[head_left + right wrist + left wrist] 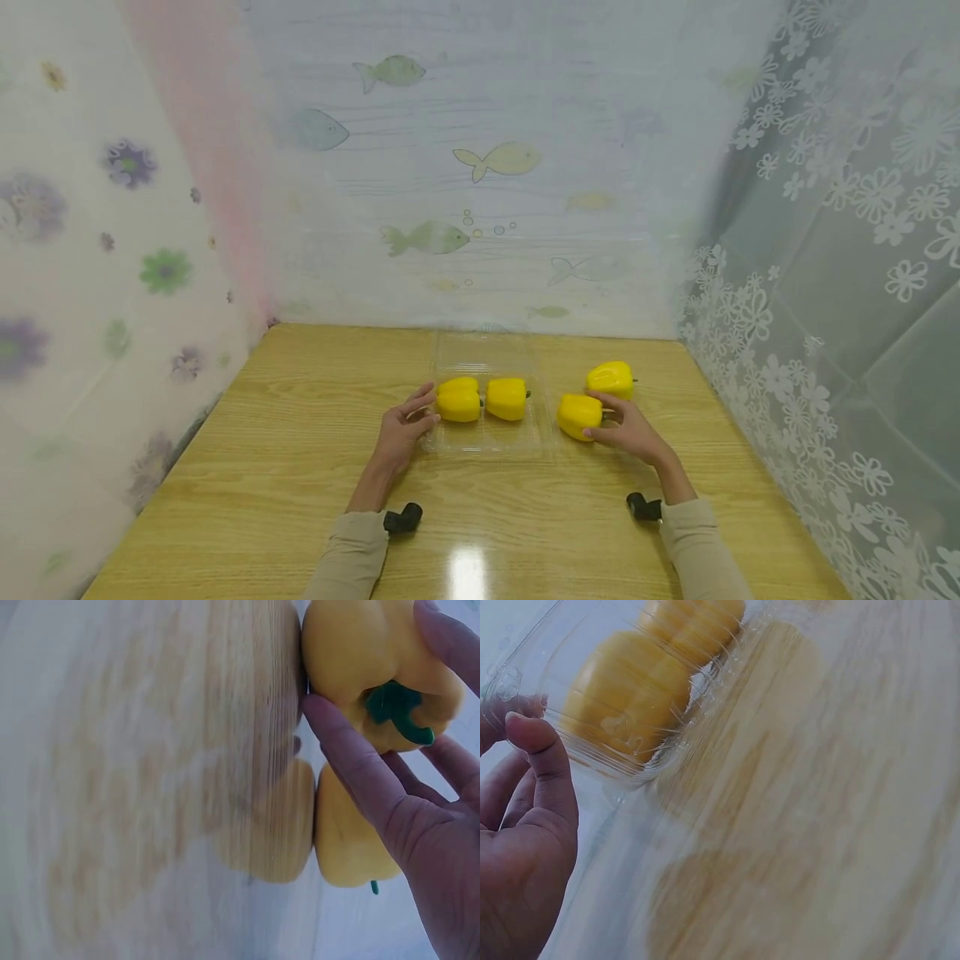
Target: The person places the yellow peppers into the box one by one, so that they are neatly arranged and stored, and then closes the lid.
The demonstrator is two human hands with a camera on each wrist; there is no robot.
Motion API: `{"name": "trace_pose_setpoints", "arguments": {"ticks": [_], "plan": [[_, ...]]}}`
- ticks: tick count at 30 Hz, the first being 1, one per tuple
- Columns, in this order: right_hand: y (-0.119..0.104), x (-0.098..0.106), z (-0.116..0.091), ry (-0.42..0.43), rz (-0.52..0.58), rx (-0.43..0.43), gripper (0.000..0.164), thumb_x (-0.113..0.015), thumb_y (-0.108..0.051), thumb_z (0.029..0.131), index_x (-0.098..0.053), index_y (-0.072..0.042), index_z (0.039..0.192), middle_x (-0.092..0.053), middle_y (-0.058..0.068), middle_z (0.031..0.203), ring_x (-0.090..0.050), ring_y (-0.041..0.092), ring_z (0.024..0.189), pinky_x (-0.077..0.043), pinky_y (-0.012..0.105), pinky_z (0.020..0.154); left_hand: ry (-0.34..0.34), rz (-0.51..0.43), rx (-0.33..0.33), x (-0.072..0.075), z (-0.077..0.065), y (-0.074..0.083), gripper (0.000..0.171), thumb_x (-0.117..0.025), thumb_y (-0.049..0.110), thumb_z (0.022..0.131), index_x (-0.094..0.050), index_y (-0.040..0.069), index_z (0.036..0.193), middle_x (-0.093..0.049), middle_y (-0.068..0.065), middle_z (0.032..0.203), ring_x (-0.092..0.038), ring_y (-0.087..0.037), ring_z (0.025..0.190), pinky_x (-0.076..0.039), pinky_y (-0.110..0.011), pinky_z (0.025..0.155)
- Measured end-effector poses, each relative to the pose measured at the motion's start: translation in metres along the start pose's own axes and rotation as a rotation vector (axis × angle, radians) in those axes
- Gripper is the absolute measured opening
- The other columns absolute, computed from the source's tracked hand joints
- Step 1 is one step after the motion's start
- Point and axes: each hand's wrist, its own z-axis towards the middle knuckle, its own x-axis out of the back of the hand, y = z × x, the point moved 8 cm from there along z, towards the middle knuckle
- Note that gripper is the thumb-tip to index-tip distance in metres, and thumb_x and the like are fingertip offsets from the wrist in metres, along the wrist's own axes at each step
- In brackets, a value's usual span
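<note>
A clear plastic clamshell container (483, 450) stands on the table with its lid (483, 354) folded back. Two yellow bell peppers sit side by side in it, one at left (457, 402) and one at right (507, 399). My left hand (401, 427) is at the container's left side; in the left wrist view its thumb and finger pinch the plastic rim (508, 682). To the right of the container, my right hand (632, 432) holds a yellow bell pepper (577, 417) between thumb and fingers, its green stem (405, 716) towards the palm.
Another yellow bell pepper (609, 380) lies on the table just behind the right hand. The wooden table (300, 492) meets a fish-print curtain (480, 242) at the back, with floral curtains on both sides. A black wrist camera (403, 519) sticks out from the left sleeve.
</note>
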Motion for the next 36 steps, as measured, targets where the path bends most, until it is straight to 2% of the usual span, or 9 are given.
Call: {"name": "trace_pose_setpoints", "arguments": {"ticks": [6,18,26,31,36], "plan": [[-0.002,0.000,-0.001,0.006,0.002,0.015,0.075,-0.077,-0.016,0.092,-0.039,0.000,0.155,-0.036,0.028,0.158,-0.041,0.053,0.137,-0.056,0.039,0.095,-0.002,0.001,0.004,0.001,0.000,-0.001,0.044,-0.063,-0.015,0.092,-0.054,-0.018,0.135,-0.043,-0.014,0.158,-0.055,-0.007,0.085,-0.046,-0.014,0.064],[-0.003,0.005,-0.002,0.057,-0.015,0.030,0.072,-0.080,-0.016,0.089,-0.046,-0.004,0.152,-0.043,0.022,0.156,-0.045,0.049,0.136,-0.051,0.053,0.101,0.018,0.006,0.018,0.001,-0.001,0.000,0.043,-0.064,-0.014,0.091,-0.056,-0.018,0.133,-0.044,-0.014,0.157,-0.055,-0.007,0.085,-0.046,-0.014,0.063],[0.000,0.008,-0.002,0.073,-0.002,0.029,0.073,-0.079,-0.016,0.090,-0.044,-0.004,0.153,-0.043,0.021,0.157,-0.043,0.050,0.138,-0.053,0.049,0.099,0.010,-0.004,0.020,0.000,-0.001,0.000,0.043,-0.064,-0.014,0.092,-0.055,-0.017,0.134,-0.044,-0.014,0.158,-0.056,-0.006,0.084,-0.046,-0.015,0.062],[0.002,0.010,-0.002,0.091,-0.006,0.019,0.072,-0.078,-0.018,0.091,-0.045,-0.008,0.154,-0.045,0.021,0.155,-0.044,0.050,0.137,-0.049,0.056,0.102,-0.001,-0.002,0.032,-0.001,0.000,-0.001,0.043,-0.064,-0.011,0.093,-0.055,-0.015,0.136,-0.044,-0.012,0.158,-0.056,-0.006,0.085,-0.046,-0.016,0.063],[-0.001,0.012,-0.002,0.106,0.000,0.041,0.072,-0.079,-0.016,0.090,-0.045,-0.006,0.153,-0.047,0.022,0.153,-0.045,0.049,0.136,-0.043,0.063,0.106,-0.015,-0.011,0.041,-0.003,-0.001,0.000,0.044,-0.062,-0.011,0.094,-0.054,-0.014,0.138,-0.042,-0.012,0.159,-0.055,-0.007,0.083,-0.047,-0.017,0.065]]}}
